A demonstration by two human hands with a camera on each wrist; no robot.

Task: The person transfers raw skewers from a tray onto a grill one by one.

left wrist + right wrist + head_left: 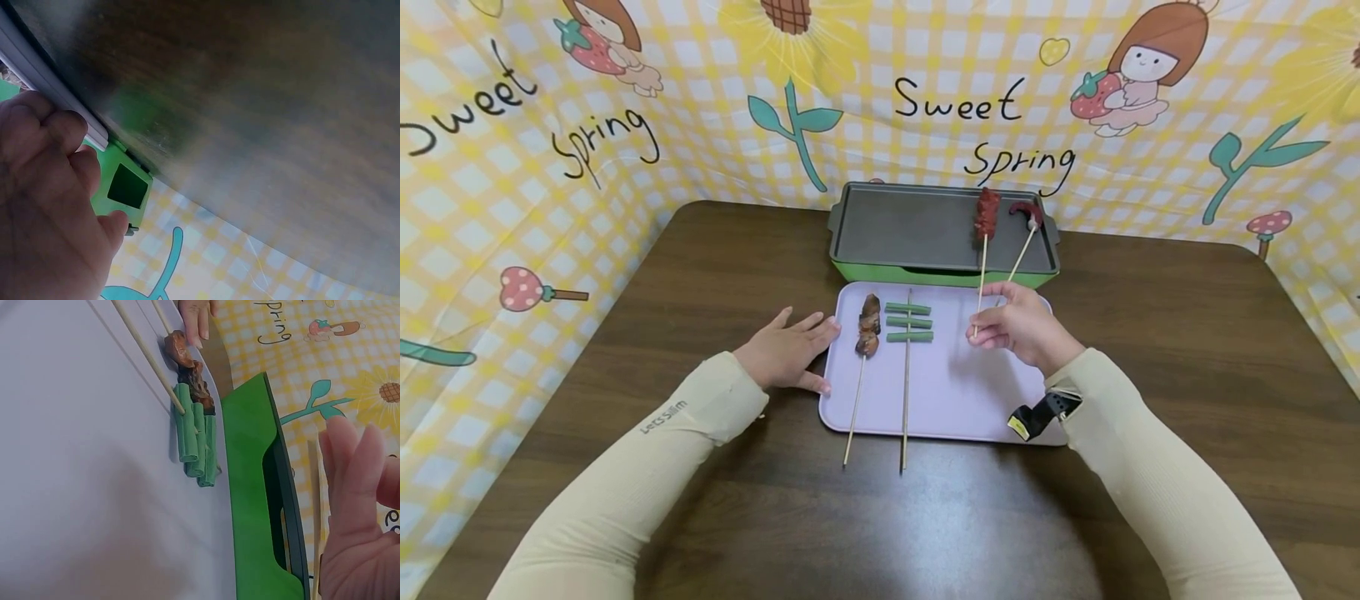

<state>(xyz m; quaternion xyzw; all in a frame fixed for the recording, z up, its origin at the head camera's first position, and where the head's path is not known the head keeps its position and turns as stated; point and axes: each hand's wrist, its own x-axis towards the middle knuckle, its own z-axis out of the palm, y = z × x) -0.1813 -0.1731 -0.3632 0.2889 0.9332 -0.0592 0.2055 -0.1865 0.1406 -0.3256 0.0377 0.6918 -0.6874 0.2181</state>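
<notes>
My right hand (1018, 329) pinches the stick of a red meat skewer (987, 212) between thumb and fingers. The meat end is over the right part of the dark grill plate (902, 229); whether it touches cannot be told. Beside it, a skewer with a curled dark red piece (1026, 215) is at the plate's right end, its lower stick hidden behind my hand. Fingers spread, my left hand (786, 354) touches the left rim of the lilac tray (955, 417). On the tray lie a brown meat skewer (868, 327) and a green bean-like skewer (910, 322).
The grill's green base (872, 273) stands right behind the tray on a dark wooden table (760, 517). Both tray skewers' sticks stick out past its front edge. A patterned yellow cloth (880, 50) hangs behind the table and along its left side.
</notes>
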